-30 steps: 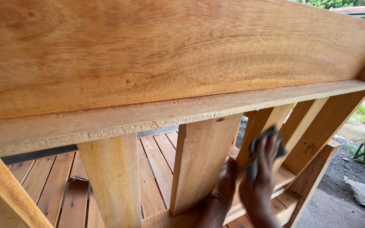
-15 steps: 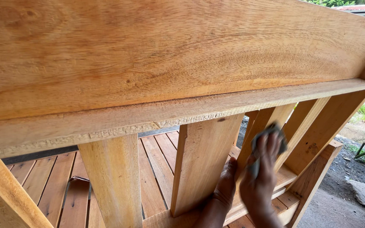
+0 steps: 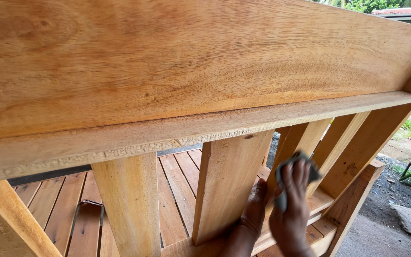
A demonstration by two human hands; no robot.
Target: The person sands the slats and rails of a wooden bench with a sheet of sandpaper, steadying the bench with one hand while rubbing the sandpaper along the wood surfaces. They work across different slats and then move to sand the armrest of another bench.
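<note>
Right hand [image 3: 290, 209] clenched on sandpaper [image 3: 295, 178], rubbing slat [image 3: 297, 143]; left hand [image 3: 253, 212] braces released against neighbouring slat [image 3: 229, 185]; sanding looks midway.

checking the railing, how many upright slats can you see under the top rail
5 upright slats: far left corner slat, wide left slat, centre slat steadied by the left hand, one behind the right hand holding grey sandpaper, and right slat. More may be hidden.
</note>
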